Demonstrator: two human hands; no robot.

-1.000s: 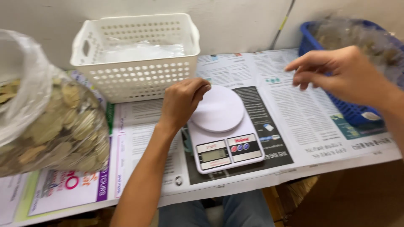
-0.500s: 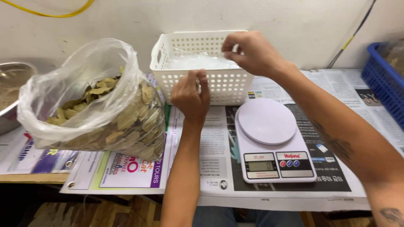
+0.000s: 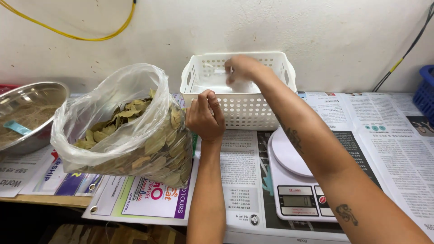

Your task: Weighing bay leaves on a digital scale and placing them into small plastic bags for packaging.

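Note:
My right hand [image 3: 240,68] reaches into the white perforated basket [image 3: 244,108] at the back and pinches a thin clear plastic bag lying inside it; the hand is blurred. My left hand [image 3: 205,116] hovers with fingers curled in front of the basket's left corner, beside a large clear plastic bag of dried leaves [image 3: 131,131]; it holds nothing that I can see. The white digital kitchen scale [image 3: 296,190] sits under my right forearm with an empty round platform.
Newspaper sheets [image 3: 398,153] cover the table. A steel bowl [image 3: 27,113] with a blue scoop stands at far left. A blue basket [image 3: 425,92] is at the right edge. A yellow cable runs along the wall.
My right hand has gone from the basket's rim down into the basket. The view has shifted left and up, bringing the steel bowl into sight. The left hand stays curled by the basket.

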